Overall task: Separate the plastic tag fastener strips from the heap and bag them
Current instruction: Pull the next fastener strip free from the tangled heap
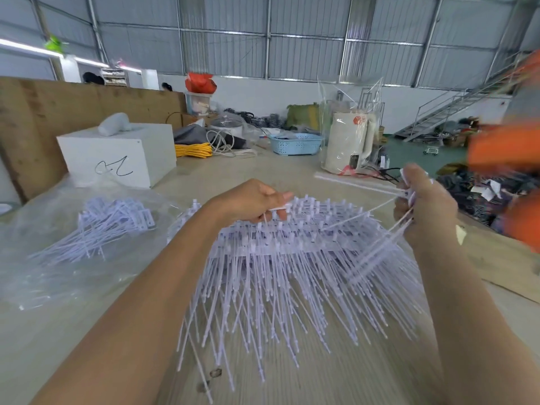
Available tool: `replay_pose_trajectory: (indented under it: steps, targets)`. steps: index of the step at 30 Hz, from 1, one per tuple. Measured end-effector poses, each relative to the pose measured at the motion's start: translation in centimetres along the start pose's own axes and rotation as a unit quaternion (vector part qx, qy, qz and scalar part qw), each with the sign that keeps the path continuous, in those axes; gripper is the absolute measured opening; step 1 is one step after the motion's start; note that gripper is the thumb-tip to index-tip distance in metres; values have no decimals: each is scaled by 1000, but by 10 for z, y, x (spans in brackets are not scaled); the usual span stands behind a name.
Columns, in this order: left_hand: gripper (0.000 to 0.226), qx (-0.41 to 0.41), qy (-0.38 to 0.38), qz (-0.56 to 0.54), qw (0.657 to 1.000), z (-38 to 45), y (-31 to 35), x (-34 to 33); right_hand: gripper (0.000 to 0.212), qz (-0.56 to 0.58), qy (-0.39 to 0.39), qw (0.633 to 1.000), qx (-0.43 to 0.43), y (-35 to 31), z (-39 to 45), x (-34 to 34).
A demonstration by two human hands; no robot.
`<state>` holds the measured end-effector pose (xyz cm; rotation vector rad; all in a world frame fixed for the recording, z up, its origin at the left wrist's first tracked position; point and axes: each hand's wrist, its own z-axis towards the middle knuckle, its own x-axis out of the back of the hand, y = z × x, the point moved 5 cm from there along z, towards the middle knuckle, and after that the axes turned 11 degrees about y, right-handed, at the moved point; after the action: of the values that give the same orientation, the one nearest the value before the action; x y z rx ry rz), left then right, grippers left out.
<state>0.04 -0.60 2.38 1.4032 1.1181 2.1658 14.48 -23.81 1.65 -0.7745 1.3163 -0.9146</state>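
Clear bag holds separated strips, beside the heap.

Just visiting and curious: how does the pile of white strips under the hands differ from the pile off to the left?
The middle pile is far bigger; the left pile is small. The middle pile lies on the bare table; the left pile lies on clear plastic. Both hands grip middle-pile strips; none touch the left pile. Both are white plastic strips.
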Motion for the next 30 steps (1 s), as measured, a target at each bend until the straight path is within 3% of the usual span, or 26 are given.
replay_pose_trajectory:
  steps: [2,5,8,12,18,20,23,26,30]
  targets:
    - [46,5,-31,-15,999,-2,6,-5,32,-10,-126,989,-80,4,-10,-12]
    - [50,8,-79,-24,997,-6,14,-15,43,-133,-249,953,-113,15,-33,-33]
    - [43,-6,-65,-9,998,-7,21,-15,25,-166,-352,917,-81,28,-60,-58]
    - [23,-17,-21,-29,999,-6,27,-11,22,-195,-338,920,-27,41,-67,-66]
    - [16,-23,-24,-16,999,-7,31,-13,24,-217,-308,926,15,45,-65,-70]
    - [17,-17,-32,2,999,-8,29,-13,25,-208,-332,920,12,45,-69,-71]
    - [19,-21,-23,21,999,-8,28,-14,14,-223,-341,913,34,43,-71,-70]
    - [10,-21,21,-13,999,-5,27,-8,14,-209,-303,929,46,40,-65,-67]
    - [9,1,15,-46,999,-4,21,-6,21,-195,-298,934,37,40,-64,-67]
